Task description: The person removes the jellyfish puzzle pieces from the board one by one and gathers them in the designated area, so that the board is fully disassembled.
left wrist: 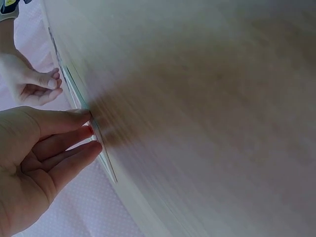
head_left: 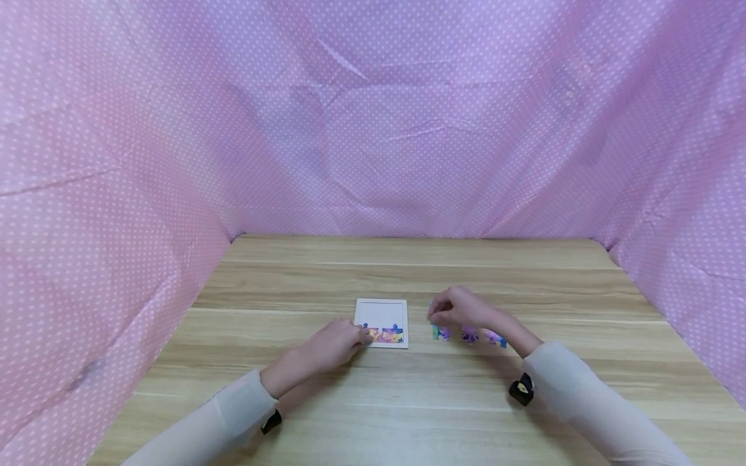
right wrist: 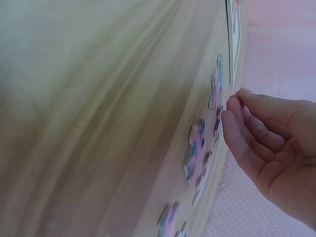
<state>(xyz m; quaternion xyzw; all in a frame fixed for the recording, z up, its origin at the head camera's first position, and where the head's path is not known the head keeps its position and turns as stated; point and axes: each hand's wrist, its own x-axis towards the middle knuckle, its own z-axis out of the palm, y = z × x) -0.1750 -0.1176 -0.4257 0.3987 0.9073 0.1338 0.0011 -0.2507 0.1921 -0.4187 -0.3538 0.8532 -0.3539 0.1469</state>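
Observation:
My left hand (head_left: 340,341) rests its fingertips at the front left corner of a white square puzzle tray (head_left: 381,300). In the left wrist view its fingertips (left wrist: 94,147) lie along the tray's near edge. A row of joined, colourful puzzle pieces (head_left: 389,334) fills the front of the tray. My right hand (head_left: 463,307) is over the loose pieces right of the tray, thumb and fingertips close together at a back left puzzle piece (head_left: 430,309). Whether it grips that piece I cannot tell. The right wrist view shows its fingers (right wrist: 242,143) bent beside the pieces.
Nearer me lie a green and purple piece (head_left: 441,332), a dark purple piece (head_left: 470,334) and a pink and blue piece (head_left: 497,338). More pieces (right wrist: 202,177) sit behind them, mostly under the right hand. A pink dotted curtain (head_left: 373,129) surrounds the wooden table (head_left: 373,414).

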